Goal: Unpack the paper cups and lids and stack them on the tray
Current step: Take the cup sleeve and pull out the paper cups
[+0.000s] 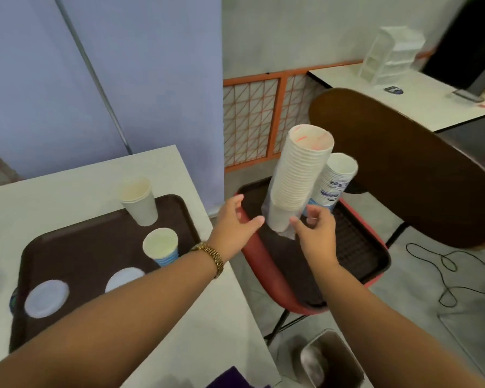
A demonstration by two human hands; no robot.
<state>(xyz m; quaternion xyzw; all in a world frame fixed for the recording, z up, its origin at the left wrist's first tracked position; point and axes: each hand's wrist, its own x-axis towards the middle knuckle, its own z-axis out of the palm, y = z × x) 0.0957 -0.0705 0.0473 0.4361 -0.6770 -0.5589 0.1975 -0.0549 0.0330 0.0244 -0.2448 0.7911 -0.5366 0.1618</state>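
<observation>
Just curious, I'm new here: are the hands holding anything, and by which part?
Nothing yet. Both the left hand and right hand are open beside the base of the tall white cup stack.

Two bare forearms in view, no sleeves visible up to frame edge. Left hand [237,222]: no rings visible. Left wrist: gold-coloured metal watch bracelet [211,256], ribbed links, snug fit; dial not visible. Right hand [315,231]: no rings, wrist bare, no watch or band. Nails on fingers too blurred to judge.
</observation>
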